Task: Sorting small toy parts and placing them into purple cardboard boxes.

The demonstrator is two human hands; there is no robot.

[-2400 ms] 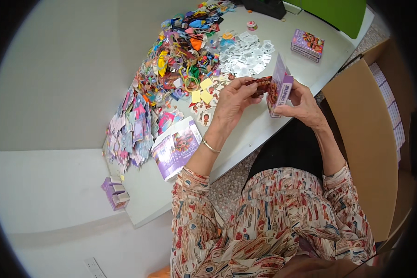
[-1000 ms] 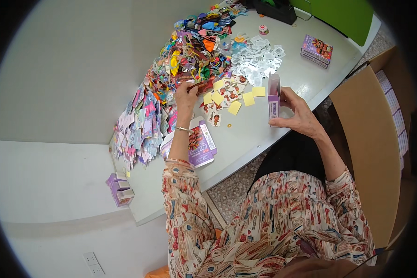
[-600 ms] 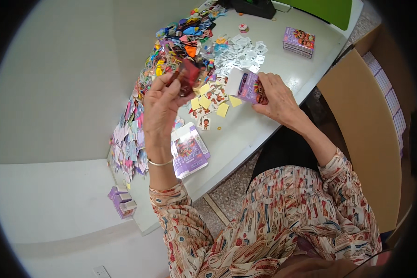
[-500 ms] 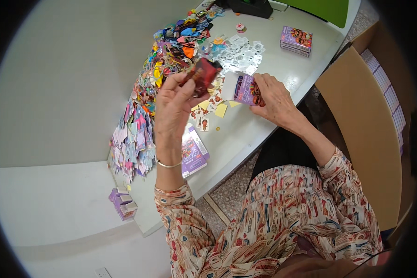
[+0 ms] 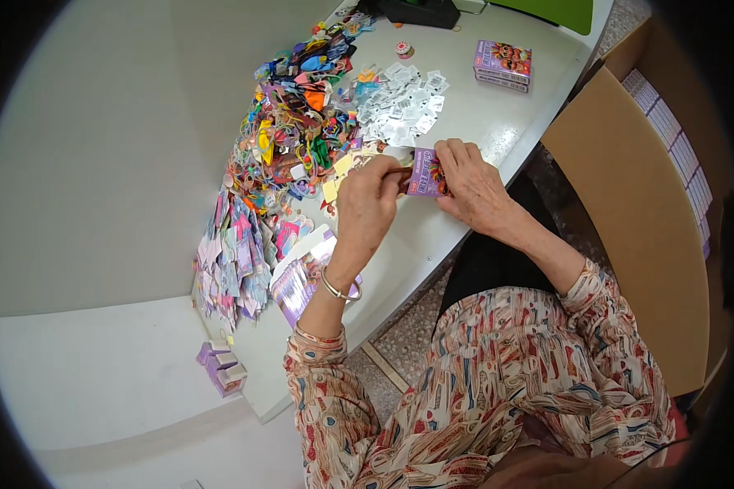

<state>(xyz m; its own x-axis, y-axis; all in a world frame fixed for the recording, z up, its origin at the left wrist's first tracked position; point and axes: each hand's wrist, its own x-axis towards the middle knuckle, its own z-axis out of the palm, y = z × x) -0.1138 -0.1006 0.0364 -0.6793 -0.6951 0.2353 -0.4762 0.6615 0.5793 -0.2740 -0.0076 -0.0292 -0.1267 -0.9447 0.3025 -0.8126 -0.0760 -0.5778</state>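
L hand pinching dk-red pkt, mostly hidden; R hand clasping purple box, partly covered.

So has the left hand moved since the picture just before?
Yes: the left hand moved right, away from the toy pile, to the purple box.

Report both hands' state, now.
Left hand: closed, pinching a dark reddish packet, mostly hidden from view.
Right hand: closed, holding a small purple box.

downward fisheye view, head height
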